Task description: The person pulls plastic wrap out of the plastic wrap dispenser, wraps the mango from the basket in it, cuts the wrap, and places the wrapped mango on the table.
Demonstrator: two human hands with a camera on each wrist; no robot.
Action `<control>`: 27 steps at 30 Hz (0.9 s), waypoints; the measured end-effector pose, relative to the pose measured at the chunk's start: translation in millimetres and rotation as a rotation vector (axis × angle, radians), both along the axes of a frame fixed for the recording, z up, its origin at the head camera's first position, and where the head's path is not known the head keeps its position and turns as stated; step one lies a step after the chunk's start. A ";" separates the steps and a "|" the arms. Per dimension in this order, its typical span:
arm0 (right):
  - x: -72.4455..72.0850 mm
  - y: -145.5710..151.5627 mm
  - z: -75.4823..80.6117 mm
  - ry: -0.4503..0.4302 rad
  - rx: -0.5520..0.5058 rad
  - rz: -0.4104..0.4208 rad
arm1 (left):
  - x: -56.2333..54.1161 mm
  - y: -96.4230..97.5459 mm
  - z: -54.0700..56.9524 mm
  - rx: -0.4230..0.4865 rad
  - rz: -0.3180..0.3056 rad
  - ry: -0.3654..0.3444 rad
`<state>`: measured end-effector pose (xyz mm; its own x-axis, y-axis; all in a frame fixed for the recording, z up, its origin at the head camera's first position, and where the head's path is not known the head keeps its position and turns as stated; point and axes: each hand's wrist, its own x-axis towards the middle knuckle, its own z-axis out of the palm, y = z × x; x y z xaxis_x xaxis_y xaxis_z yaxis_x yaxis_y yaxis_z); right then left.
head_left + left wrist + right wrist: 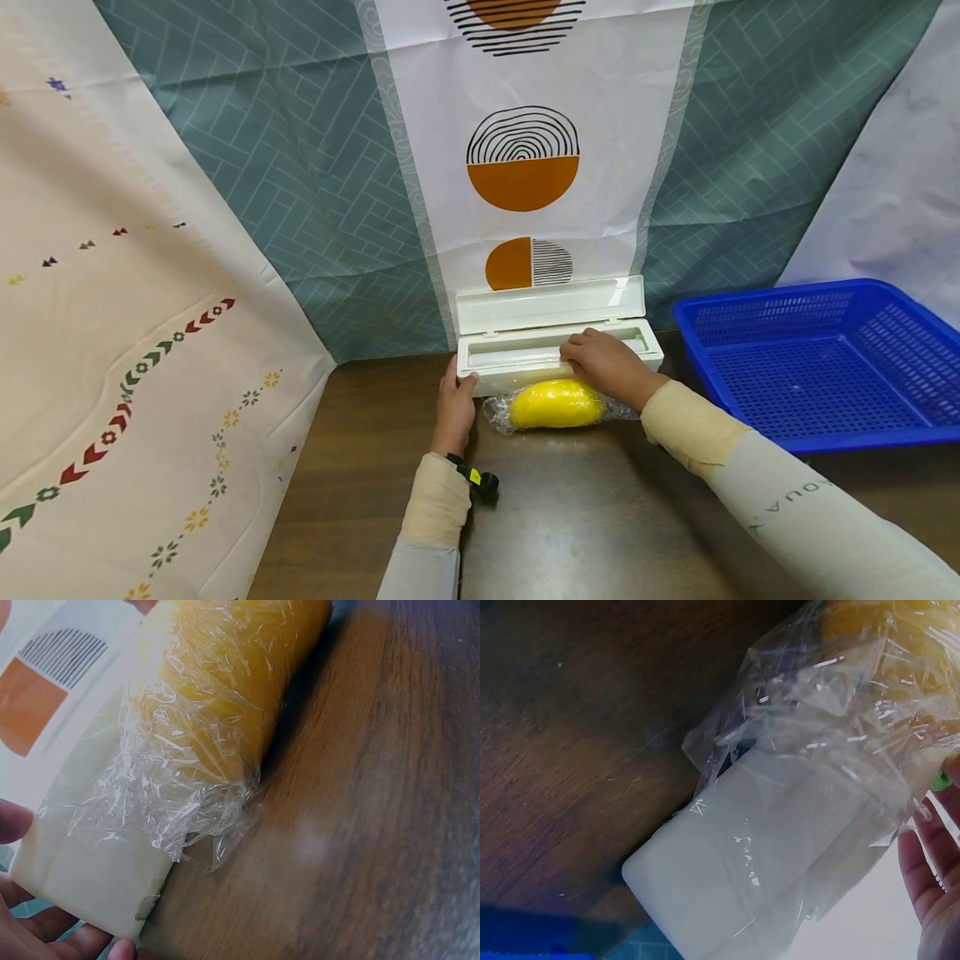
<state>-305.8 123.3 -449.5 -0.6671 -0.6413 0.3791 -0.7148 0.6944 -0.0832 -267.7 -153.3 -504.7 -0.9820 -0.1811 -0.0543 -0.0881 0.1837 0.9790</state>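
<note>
A white cling film dispenser (487, 385) stands with its lid raised, a film roll (510, 357) inside it. My left hand (455, 410) grips the dispenser's left end, thumb at the front and fingers behind and beneath. My right hand (603, 362) is over the front edge, its curled fingers pinching a small green slider (940, 781), mostly hidden. Against the dispenser's front lies a yellow, rounded, elongated object (557, 404) wrapped in clear cling film (161, 799). Loose crumpled film sticks out at both its ends and touches the box.
A blue plastic basket (862, 437) stands on the brown wooden table (555, 517) to the right. Patterned cloths (330, 167) hang behind the table and along its left side. A black wrist strap with a small camera (480, 481) is on the left wrist.
</note>
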 end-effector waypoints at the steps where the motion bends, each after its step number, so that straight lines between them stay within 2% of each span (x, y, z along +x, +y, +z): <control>1: 0.1 0.4 0.2 -0.001 -0.001 0.000 | 0.3 0.0 0.1 0.003 -0.001 0.002; 20: -0.8 10.8 0.5 0.016 0.001 -0.004 | 0.4 0.0 -0.2 0.012 -0.017 0.010; 27: -0.6 12.6 0.0 -0.007 0.002 -0.013 | 0.4 -0.6 -0.9 0.012 -0.019 0.002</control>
<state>-306.4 136.0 -449.4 -0.6780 -0.6333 0.3732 -0.7052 0.7037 -0.0870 -267.3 -153.9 -505.6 -0.9853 -0.1620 -0.0541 -0.0825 0.1738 0.9813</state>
